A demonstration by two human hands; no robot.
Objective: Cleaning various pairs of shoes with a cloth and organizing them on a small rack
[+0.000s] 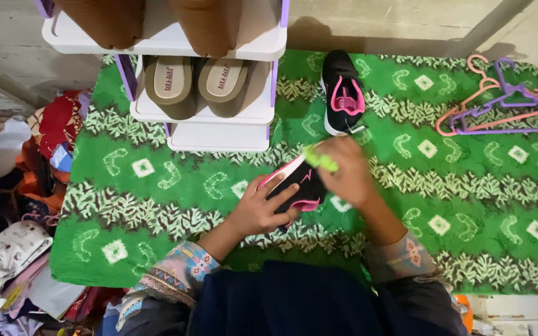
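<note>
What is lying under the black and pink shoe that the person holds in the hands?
Under the held shoe lies the green patterned mat. The left hand grips the shoe and the right hand covers its toe, so the patch directly beneath is hidden.

Green patterned mat (468, 205), white shoe rack (219, 134) (purple posts), concrete floor (368, 25)

Soft cloth, smooth plastic, matt shoe fabric

A matt woven green mat (468, 205) is seen under a smooth white plastic shoe rack (219, 134); the black and pink shoe (300, 186) looks matt textile, the sandals (197, 84) dull, and the hangers (505, 106) thin glossy plastic.
</note>
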